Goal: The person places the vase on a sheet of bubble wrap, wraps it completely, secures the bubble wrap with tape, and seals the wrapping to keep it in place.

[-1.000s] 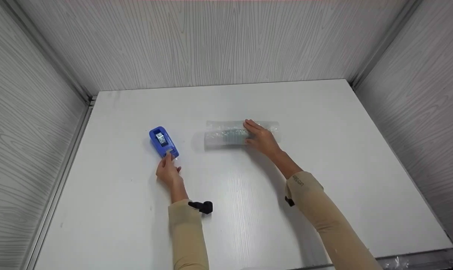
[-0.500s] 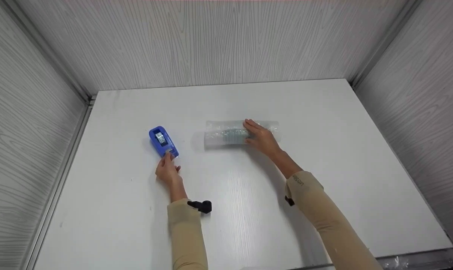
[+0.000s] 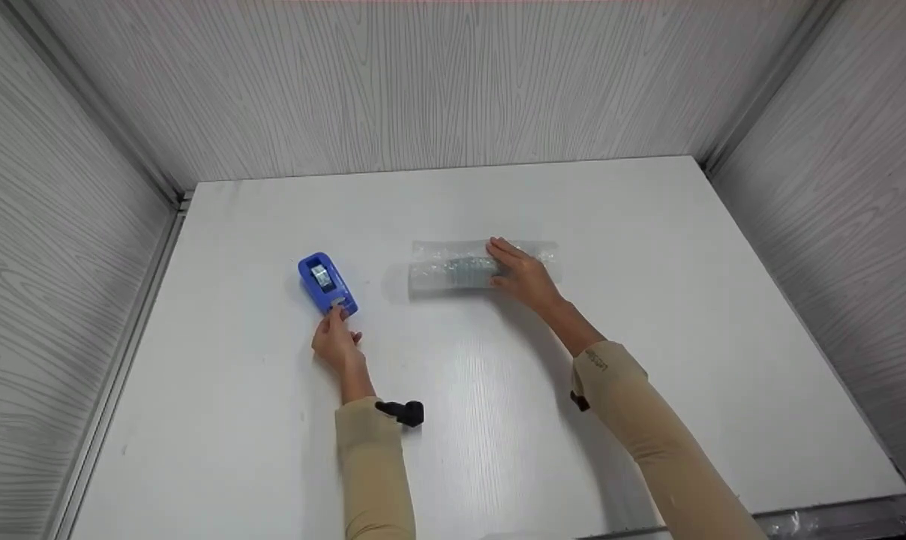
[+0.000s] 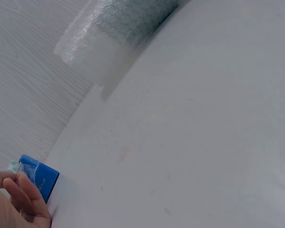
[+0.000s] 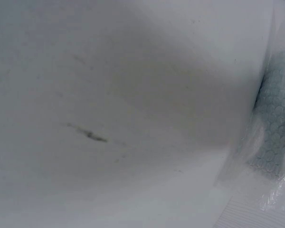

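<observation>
My left hand point(image 3: 334, 341) is at the near end of a blue tape dispenser point(image 3: 318, 271), pinching the end of its clear tape point(image 4: 28, 170) between thumb and finger. The dispenser stands on the left part of the table. Right of it lies a bubble wrap roll point(image 3: 430, 277), wrapped around something greenish and ribbed whose kind I cannot tell. My right hand point(image 3: 528, 281) rests on top of the roll with fairly straight fingers, the thumb at its near side. In the right wrist view the bubble wrap point(image 5: 275, 114) shows at the right edge, with only bits of fingers.
The white table point(image 3: 453, 420) carries the dispenser and the roll. Grey wood-grain panels point(image 3: 438, 90) rise at the back and both sides. A metal rail point(image 3: 835, 517) runs along the front right edge.
</observation>
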Available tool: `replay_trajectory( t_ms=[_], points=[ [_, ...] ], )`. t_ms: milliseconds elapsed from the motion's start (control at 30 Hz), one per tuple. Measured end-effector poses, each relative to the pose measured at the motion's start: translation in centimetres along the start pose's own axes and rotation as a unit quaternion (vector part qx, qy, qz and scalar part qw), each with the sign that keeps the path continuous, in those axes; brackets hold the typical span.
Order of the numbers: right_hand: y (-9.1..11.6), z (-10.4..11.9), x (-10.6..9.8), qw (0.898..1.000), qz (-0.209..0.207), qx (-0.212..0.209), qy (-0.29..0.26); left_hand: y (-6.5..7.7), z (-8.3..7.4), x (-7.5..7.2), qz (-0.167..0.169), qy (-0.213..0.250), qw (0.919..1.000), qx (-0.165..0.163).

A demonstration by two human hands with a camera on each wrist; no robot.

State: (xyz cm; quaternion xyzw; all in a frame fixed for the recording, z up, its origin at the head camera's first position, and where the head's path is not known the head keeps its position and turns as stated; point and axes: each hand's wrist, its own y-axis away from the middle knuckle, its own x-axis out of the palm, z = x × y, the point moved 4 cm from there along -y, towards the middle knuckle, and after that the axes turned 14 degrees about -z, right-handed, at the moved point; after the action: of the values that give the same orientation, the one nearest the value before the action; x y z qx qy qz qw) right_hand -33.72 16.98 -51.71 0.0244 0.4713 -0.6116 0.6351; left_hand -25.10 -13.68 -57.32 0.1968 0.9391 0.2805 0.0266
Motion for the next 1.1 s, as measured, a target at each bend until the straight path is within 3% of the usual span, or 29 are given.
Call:
replay_trajectory(
  t_ms=[333, 600, 833, 1100],
  points=[
    [-0.06, -0.03, -0.17, 1.000, -0.002, 0.008, -0.002, 0.07, -0.09, 0.08, 0.003, 0.006, 1.0000, 0.006],
    [-0.11, 0.03, -0.12, 1.000, -0.003, 0.001, 0.007, -0.47, 0.17, 0.15, 0.005, 0.001, 0.9999, -0.014],
    [-0.07, 0.05, -0.19, 1.000, -0.005, 0.002, 0.003, -0.52, 0.08, 0.26, 0.002, -0.023, 0.9997, -0.002],
    [0.01, -0.09, 0.07, 1.000, 0.013, 0.018, 0.006, -0.71, 0.12, 0.38, -0.006, -0.008, 0.9999, 0.004]
  ],
)
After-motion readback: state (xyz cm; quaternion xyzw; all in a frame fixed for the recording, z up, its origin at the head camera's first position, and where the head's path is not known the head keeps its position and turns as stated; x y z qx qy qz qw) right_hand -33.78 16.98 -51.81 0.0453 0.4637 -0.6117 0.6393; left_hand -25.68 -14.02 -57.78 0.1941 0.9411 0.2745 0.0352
